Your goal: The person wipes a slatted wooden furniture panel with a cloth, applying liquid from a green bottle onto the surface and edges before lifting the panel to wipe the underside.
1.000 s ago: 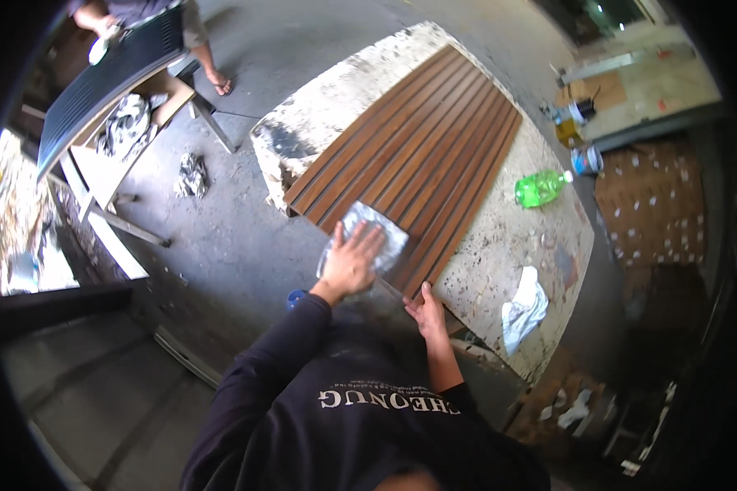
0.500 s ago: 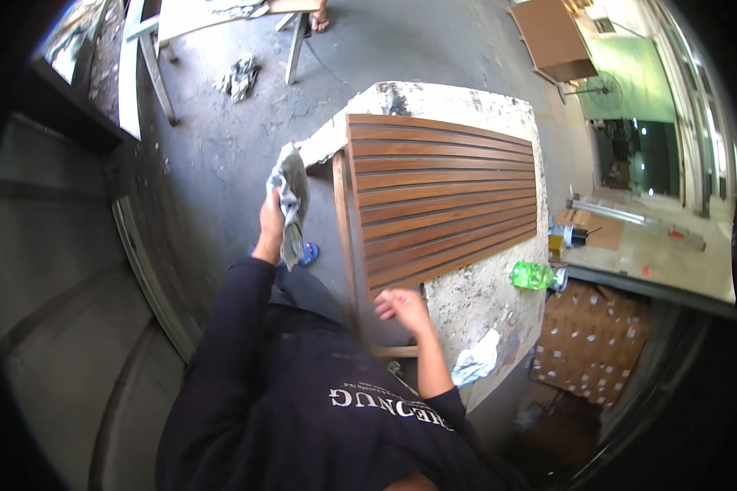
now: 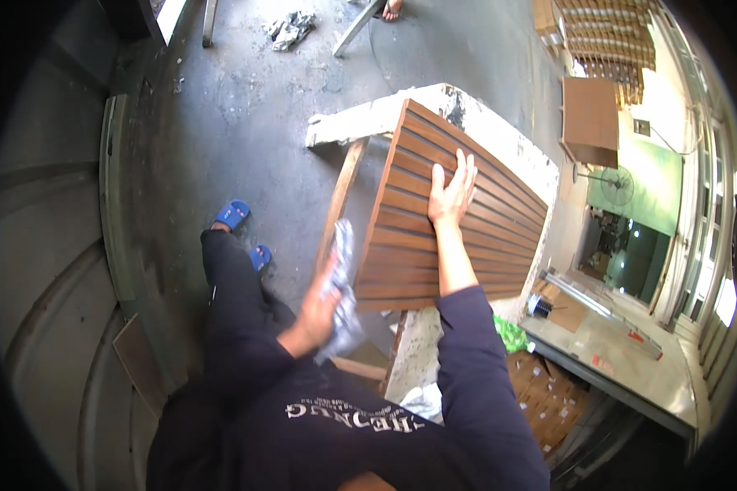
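A brown slatted wooden panel lies on a white, paint-stained work table, its left edge jutting past the tabletop. My right hand rests on the slats near the panel's middle, fingers stretched out and holding nothing. Just off the panel's near left edge, my left hand grips a crumpled grey-white rag, slightly smeared by motion. The rag hangs beside the panel's edge; whether it touches the wood I cannot tell.
A green plastic bottle and a white cloth lie on the table's near side, partly behind my right arm. A wooden table leg slants down at the left. Another rag is on the floor. At right stands a bench.
My right hand has moved from the panel's near corner up onto its slats. My left hand has brought the rag down and nearer me. The view has turned and shifted left.
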`<action>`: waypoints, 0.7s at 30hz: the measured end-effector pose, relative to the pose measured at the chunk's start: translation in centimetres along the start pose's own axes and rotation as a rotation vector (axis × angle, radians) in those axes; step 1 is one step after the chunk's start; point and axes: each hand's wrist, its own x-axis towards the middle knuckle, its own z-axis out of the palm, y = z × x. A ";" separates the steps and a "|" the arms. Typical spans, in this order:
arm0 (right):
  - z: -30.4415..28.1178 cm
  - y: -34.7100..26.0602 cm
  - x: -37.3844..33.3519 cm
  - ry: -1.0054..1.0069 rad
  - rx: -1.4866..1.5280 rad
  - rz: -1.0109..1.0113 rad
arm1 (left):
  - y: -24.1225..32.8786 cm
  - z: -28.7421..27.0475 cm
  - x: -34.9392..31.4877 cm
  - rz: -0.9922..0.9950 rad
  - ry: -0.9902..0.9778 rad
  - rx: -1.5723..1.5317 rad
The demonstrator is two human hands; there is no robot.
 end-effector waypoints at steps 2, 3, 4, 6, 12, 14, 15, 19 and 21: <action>0.2 0.3 -0.5 -0.029 -0.026 -0.022 | 0.5 1.9 0.6 0.041 -0.180 0.130; 0.4 0.7 -0.7 -0.009 -0.041 -0.031 | 0.6 3.1 2.0 0.062 -0.113 0.217; 0.8 0.9 -0.6 0.015 -0.053 -0.043 | 0.2 3.8 4.8 0.180 -0.072 0.293; 1.3 0.9 -0.9 -0.009 -0.103 -0.040 | 1.6 4.9 12.3 0.257 0.015 0.295; 1.1 -0.2 -0.1 -0.026 -0.075 -0.081 | 7.9 5.3 32.3 0.086 -0.011 0.615; 0.6 -0.3 0.1 -0.034 -0.085 -0.077 | 5.0 5.7 30.7 0.293 0.121 0.599; 0.3 0.0 0.3 -0.029 -0.089 -0.051 | 4.4 5.8 27.8 0.310 0.095 0.525; 0.3 0.4 -0.1 -0.012 -0.078 -0.036 | 1.9 4.3 10.5 0.033 -0.045 0.506; 0.3 0.1 -0.1 -0.002 -0.077 -0.041 | 0.6 3.5 4.1 0.111 -0.033 0.567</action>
